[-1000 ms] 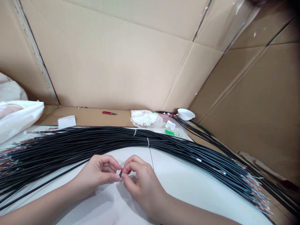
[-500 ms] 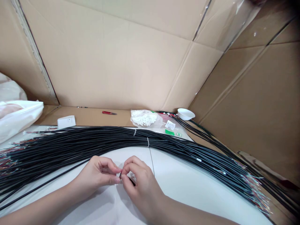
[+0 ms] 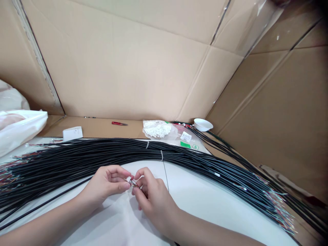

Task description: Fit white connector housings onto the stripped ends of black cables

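Between the thumb and fingertips of my left hand (image 3: pixel 107 182) is a small white connector (image 3: pixel 128 178). Thin coloured wires (image 3: pixel 134 184) run from it to my right hand (image 3: pixel 156 196). The right thumb and index finger are closed around these wires at a cable's end; the rest of that cable is mostly hidden by the hand. Both hands are close together over the white table (image 3: pixel 217 208). Just beyond them a thick bundle of black cables (image 3: pixel 102 155) curves across the table, with bare coloured wire ends at both sides.
Behind the bundle lie a clear bag of white connectors (image 3: pixel 159 130), red-handled tweezers (image 3: pixel 119 123), a white bowl (image 3: pixel 203 124) and a folded paper (image 3: pixel 72 133). More black cables (image 3: pixel 230 150) lie at the right. A white plastic bag (image 3: pixel 20 126) is at the left. Cardboard walls (image 3: pixel 128 61) enclose the table.
My fingertips have shifted slightly up and the hands have opened a small gap. The white connector and wires between them now show more clearly.
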Available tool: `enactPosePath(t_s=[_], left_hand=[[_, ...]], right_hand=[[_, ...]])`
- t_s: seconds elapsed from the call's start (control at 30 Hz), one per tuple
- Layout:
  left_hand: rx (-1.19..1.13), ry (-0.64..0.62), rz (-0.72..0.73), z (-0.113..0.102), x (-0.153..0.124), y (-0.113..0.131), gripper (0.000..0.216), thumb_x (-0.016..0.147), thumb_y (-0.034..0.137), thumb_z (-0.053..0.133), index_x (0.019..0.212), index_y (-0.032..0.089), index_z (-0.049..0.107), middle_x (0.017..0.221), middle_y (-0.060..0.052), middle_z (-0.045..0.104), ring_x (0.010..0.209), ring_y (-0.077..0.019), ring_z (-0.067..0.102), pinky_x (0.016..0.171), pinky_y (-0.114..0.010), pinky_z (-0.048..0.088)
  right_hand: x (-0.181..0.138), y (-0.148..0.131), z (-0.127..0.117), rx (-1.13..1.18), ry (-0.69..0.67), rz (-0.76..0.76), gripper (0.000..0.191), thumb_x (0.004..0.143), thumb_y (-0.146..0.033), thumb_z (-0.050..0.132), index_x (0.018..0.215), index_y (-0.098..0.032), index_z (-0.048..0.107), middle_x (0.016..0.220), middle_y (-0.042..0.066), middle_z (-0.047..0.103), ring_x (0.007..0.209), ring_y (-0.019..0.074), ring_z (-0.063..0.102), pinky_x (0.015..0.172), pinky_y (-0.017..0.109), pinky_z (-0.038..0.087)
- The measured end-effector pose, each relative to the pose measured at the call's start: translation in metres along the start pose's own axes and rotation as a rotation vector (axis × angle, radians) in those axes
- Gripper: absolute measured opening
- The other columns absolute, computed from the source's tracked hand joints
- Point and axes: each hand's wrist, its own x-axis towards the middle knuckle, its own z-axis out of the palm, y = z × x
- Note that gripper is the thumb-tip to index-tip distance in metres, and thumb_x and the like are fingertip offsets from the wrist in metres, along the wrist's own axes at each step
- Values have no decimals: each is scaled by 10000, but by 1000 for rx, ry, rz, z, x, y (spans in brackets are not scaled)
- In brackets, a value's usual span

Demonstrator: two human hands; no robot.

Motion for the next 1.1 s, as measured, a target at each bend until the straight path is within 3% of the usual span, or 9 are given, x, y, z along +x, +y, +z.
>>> enactPosePath(t_s=[0.17, 0.27, 0.43, 0.6, 0.9, 1.1], left_hand=[[28, 11, -24, -1, -1, 0, 253, 616, 164, 717, 841, 171, 601, 647, -16, 732, 632, -147, 651, 614, -229, 456], [24, 52, -18, 0, -2, -1, 222, 621, 177, 713, 803, 178, 585, 658, -15, 732, 638, -137, 643, 611, -216, 445], [46, 100, 31, 2, -2, -2, 166, 620, 175, 710, 707, 178, 569, 529, 38, 665, 491, -82, 546, 478, -170, 391], [62, 115, 61, 1, 0, -6, 170, 621, 184, 715, 677, 180, 554, 599, 34, 639, 535, -86, 540, 460, -166, 387], [79, 77, 185, -2, -3, -6, 98, 671, 211, 668, 666, 186, 573, 685, 17, 600, 604, -120, 544, 515, -218, 432], [157, 150, 175, -3, -3, -7, 64, 744, 253, 580, 777, 205, 554, 620, 15, 612, 623, -139, 547, 486, -201, 399]], right_hand=[[3, 2, -2, -3, 13, -17, 113, 782, -143, 415, 845, -229, 452, 671, -33, 561, 576, 98, 498, 539, 186, 345], [5, 7, 0, -20, 25, -59, 135, 792, -148, 419, 875, -232, 484, 615, -45, 544, 502, 82, 455, 490, 170, 325], [5, 13, 3, -105, 83, -186, 123, 800, -142, 429, 825, -200, 534, 656, -22, 593, 518, 81, 490, 516, 168, 350], [6, 15, 2, -169, 113, -280, 156, 810, -148, 418, 822, -173, 571, 671, 5, 624, 541, 91, 530, 540, 169, 372], [5, 15, 3, -183, 127, -298, 121, 811, -137, 391, 787, -185, 499, 574, -37, 506, 452, 69, 410, 462, 164, 299], [6, 16, 3, -163, 113, -272, 99, 808, -129, 388, 789, -197, 456, 597, -49, 482, 466, 65, 390, 477, 162, 291]])
